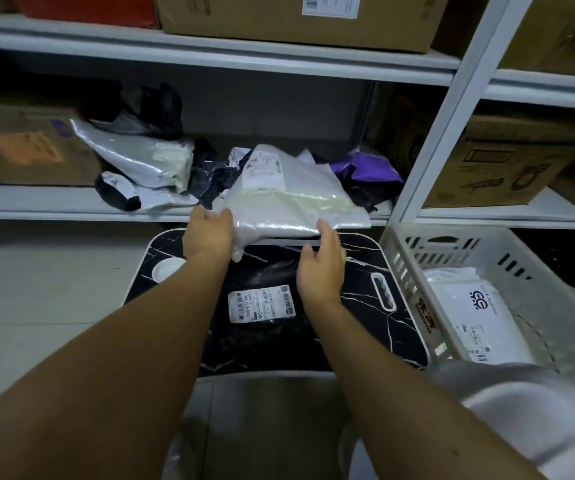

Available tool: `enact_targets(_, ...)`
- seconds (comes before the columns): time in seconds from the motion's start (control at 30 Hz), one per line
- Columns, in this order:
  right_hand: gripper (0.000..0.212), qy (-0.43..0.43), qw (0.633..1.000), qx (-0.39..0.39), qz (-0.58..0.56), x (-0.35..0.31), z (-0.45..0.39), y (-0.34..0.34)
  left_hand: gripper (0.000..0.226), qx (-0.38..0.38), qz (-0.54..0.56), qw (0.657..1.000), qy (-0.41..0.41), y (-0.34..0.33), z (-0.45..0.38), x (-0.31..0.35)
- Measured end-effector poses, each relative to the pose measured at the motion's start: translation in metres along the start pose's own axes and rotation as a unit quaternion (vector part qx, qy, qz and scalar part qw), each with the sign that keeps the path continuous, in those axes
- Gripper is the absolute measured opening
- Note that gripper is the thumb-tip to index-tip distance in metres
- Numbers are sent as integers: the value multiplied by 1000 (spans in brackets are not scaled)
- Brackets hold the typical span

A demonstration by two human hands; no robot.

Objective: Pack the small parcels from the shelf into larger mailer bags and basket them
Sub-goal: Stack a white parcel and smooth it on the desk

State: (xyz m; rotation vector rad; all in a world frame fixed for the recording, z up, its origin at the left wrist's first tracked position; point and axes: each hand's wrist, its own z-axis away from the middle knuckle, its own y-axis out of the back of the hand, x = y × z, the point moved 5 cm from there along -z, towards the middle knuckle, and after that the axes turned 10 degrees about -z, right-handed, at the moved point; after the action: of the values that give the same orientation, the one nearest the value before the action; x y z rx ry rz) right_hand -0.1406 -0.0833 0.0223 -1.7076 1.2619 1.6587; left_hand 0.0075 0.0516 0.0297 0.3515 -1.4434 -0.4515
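A white parcel (pixel 286 199) with a shipping label lies at the front edge of the shelf (pixel 54 204), hanging over the small black marble-pattern table (pixel 365 306). My left hand (pixel 208 230) grips its left corner. My right hand (pixel 320 265) is under its right front edge with fingers fairly straight, touching the parcel's underside. A black mailer bag (pixel 262 327) with a white label lies flat on the table below. Several other parcels, silver (pixel 133 154), black (pixel 116 194) and purple (pixel 365 168), lie on the shelf. The white basket (pixel 400 251) at right holds a white packed mailer (pixel 469 306).
Cardboard boxes (pixel 26 147) stand on the shelf at left, on the right-hand rack (pixel 507 161) and on the upper shelf. A white shelf post (pixel 445 126) rises beside the basket. A small white round dish (pixel 166 270) sits on the table's left edge.
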Motion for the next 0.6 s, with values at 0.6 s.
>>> enact_targets(0.6, 31, -164, 975, 66, 134, 84, 81, 29, 34, -22, -252, 966, 45, 2, 76, -73)
